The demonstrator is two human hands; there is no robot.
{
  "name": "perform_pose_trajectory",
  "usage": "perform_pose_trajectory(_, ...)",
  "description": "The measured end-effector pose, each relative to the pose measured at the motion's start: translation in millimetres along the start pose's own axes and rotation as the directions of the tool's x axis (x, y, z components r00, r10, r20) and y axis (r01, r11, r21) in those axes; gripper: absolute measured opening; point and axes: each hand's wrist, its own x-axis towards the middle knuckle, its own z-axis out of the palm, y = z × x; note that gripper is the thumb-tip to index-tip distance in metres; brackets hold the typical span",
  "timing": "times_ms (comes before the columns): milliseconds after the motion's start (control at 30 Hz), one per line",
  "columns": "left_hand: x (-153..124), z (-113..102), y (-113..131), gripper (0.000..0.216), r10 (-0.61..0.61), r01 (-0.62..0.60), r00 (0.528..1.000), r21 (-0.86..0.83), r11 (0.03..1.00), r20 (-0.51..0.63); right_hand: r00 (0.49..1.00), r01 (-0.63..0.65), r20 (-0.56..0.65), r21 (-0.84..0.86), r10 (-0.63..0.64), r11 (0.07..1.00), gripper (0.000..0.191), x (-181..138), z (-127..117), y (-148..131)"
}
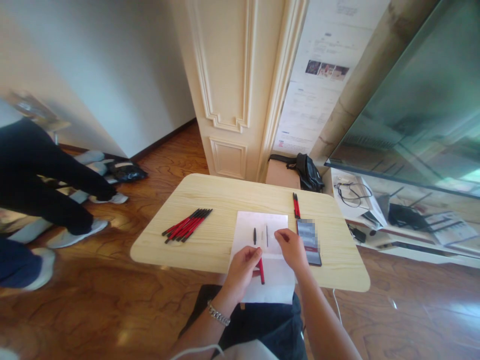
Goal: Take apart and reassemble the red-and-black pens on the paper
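Note:
My left hand is closed around a red pen barrel with a dark lower end, held over the near part of a white paper sheet. To its right, my right hand has thumb and fingertips pinched together above the sheet's right edge. Anything in that pinch is too small to make out. Between and beyond the hands, a short black pen part, a faint thin piece and a thin black refill lie side by side on the paper.
On the left of the wooden table lies a pile of several red and black pens. Two more pens lie at the right, above a phone. A person stands at the left. Behind are a black bag and a screen.

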Motion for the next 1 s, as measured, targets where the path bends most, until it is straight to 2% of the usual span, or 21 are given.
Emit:
perform_pose_trajectory(100, 3, 0, 0, 0.038, 0.083, -0.075, 0.995, 0.122, 0.990, -0.057, 0.982, 0.022, 0.181, 0.133, -0.046, 0.991, 0.023, -26, -1, -8)
perform_pose_trajectory(167, 4, 1, 0, 0.038, 0.138, -0.124, 0.988, 0.166, 0.978, -0.072, 0.965, 0.009, 0.258, 0.181, -0.057, 0.983, 0.019, -42, 3, -13)
perform_pose_trajectory(333, 6, 5, -1, 0.037, 0.180, -0.166, 0.980, 0.147, 0.975, -0.087, 0.967, -0.030, 0.253, 0.216, -0.026, 0.976, 0.014, -53, 8, -17)
perform_pose_trajectory(467, 8, 5, -3, 0.037, 0.189, -0.178, 0.979, 0.127, 0.976, -0.076, 0.956, -0.054, 0.292, 0.266, -0.027, 0.963, 0.017, -45, 10, -11)
perform_pose_trajectory(533, 10, 4, -4, 0.039, 0.169, -0.162, 0.983, 0.098, 0.982, -0.073, 0.962, -0.076, 0.274, 0.259, 0.002, 0.963, 0.020, -36, 9, -5)
perform_pose_trajectory(600, 10, 3, -5, 0.041, 0.144, -0.138, 0.987, 0.070, 0.988, -0.075, 0.980, -0.096, 0.192, 0.190, 0.059, 0.977, 0.022, -23, 5, 2)
perform_pose_trajectory(667, 10, 2, -6, 0.041, 0.126, -0.122, 0.989, 0.051, 0.991, -0.075, 0.993, -0.099, 0.072, 0.035, 0.097, 0.994, 0.022, -9, 0, 7)
perform_pose_trajectory(733, 9, 1, -6, 0.040, 0.122, -0.118, 0.990, 0.047, 0.992, -0.075, 0.994, -0.105, 0.002, -0.143, 0.106, 0.984, 0.022, 3, -5, 10)
perform_pose_trajectory(867, 7, 0, -6, 0.040, 0.130, -0.126, 0.989, 0.056, 0.990, -0.076, 0.997, -0.072, -0.006, -0.370, 0.074, 0.926, 0.022, 13, -3, 11)
perform_pose_trajectory(1000, 6, -2, -6, 0.040, 0.144, -0.139, 0.986, 0.060, 0.989, -0.087, 0.999, -0.039, -0.008, -0.454, 0.040, 0.890, 0.021, 12, 5, 11)
